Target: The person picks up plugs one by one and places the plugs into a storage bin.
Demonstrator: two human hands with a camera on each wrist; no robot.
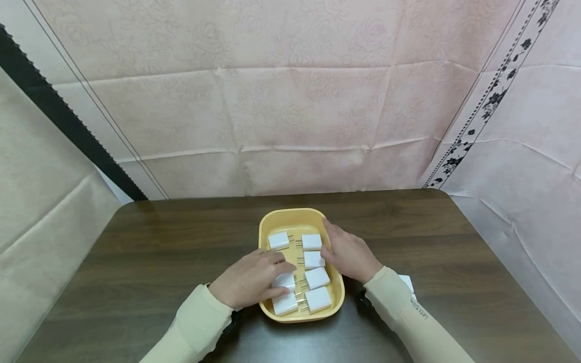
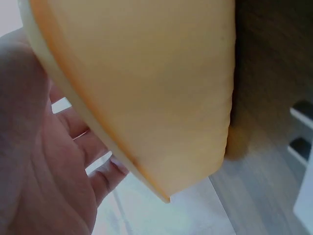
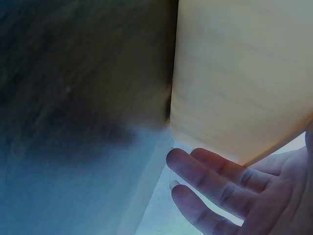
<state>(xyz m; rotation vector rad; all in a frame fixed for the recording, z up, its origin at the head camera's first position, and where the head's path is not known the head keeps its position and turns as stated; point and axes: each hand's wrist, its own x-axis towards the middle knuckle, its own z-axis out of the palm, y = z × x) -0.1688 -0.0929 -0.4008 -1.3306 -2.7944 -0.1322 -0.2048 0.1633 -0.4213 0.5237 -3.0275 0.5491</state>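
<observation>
A yellow tray point(image 1: 290, 216) holds several white plug adapters point(image 1: 316, 278) in two columns, their metal prongs pointing inward. My left hand point(image 1: 254, 280) reaches over the tray's left rim. Its thumb and index finger lie on either side of a white plug adapter point(image 1: 284, 282) in the left column and seem to pinch it; the contact is partly hidden. On the right rim rests my right hand point(image 1: 351, 254), thumb over the edge near the upper adapters. In the right wrist view its fingers point(image 3: 210, 181) extend loosely along the outside of the tray wall point(image 3: 234, 73).
More white adapters point(image 1: 406, 282) lie on the brown wooden table point(image 1: 181, 242), partly under the right forearm. Another pronged white piece point(image 2: 305, 196) shows at the edge of the left wrist view. Pale patterned cloth point(image 1: 299, 111) hangs behind the table.
</observation>
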